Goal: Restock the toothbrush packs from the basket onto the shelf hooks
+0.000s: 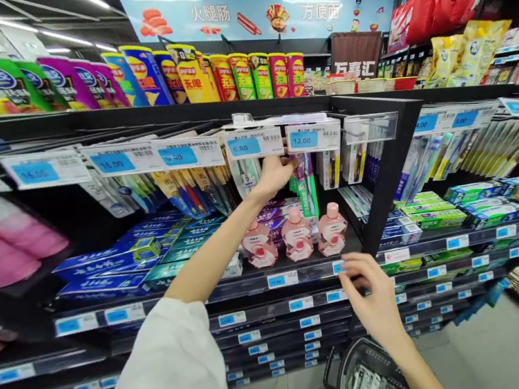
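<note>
White-sleeved left arm (216, 246) extends forward, hand (277, 175) at a toothbrush pack (307, 188).

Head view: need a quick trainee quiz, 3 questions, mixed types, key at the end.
1. How many pink bottles stand in the row below the left hand?
2. What is the left hand up at?
3. True or false: the right hand is nearer the basket than the left hand is.

Key:
1. Three.
2. The hanging packs, next to the green-and-purple pack. The hand is partly hidden at the price tags, so its grip can't be told.
3. True. It is in front of the shelf edge, with the basket below, while the left hand is higher up.
</note>
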The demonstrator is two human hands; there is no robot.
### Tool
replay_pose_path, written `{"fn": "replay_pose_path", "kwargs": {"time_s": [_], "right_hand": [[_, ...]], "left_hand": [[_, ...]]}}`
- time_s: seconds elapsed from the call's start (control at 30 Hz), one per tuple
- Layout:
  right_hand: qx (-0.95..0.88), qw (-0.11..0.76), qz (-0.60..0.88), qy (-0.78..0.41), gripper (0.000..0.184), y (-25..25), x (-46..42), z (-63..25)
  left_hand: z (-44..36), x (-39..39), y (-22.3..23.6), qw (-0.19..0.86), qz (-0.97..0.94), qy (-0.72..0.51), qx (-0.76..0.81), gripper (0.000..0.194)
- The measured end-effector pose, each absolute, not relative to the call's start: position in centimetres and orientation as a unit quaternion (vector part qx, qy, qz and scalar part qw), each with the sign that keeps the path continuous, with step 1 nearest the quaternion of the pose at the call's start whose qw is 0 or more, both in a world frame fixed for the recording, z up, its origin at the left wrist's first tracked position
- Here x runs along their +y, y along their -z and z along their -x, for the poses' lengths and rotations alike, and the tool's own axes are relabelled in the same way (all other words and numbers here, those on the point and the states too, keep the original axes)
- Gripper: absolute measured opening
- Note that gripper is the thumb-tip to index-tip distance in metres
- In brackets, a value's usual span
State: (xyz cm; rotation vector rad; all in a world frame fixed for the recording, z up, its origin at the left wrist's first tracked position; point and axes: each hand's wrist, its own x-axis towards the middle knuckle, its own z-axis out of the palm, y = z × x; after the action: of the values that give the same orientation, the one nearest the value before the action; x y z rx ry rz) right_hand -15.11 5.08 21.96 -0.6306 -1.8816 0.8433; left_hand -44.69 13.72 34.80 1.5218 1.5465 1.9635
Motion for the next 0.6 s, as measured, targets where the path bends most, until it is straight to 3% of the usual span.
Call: {"fn": "replay_pose_path", "kwargs": {"time_s": [0.17, 0.4, 0.6], "right_hand": [[-0.815, 0.405, 0.269, -0.316, 0.018, -19.7, 2.7, 10.8], [-0.797, 0.387, 0.317, -0.338, 0.018, -19.1, 1.3, 7.0], [-0.663, 0.414, 0.421, -0.461, 0.023, -10.1, -1.2, 3.0]], "left_hand": [[44.9, 13.1, -35.7, -0.027, -0.561, -0.572, 0.598, 0.022], [45.3, 13.8, -35.0, -0.021, -0.552, -0.575, 0.604, 0.026], [42.1, 7.4, -35.9, -0.042, -0.580, -0.595, 0.555, 0.056]]}}
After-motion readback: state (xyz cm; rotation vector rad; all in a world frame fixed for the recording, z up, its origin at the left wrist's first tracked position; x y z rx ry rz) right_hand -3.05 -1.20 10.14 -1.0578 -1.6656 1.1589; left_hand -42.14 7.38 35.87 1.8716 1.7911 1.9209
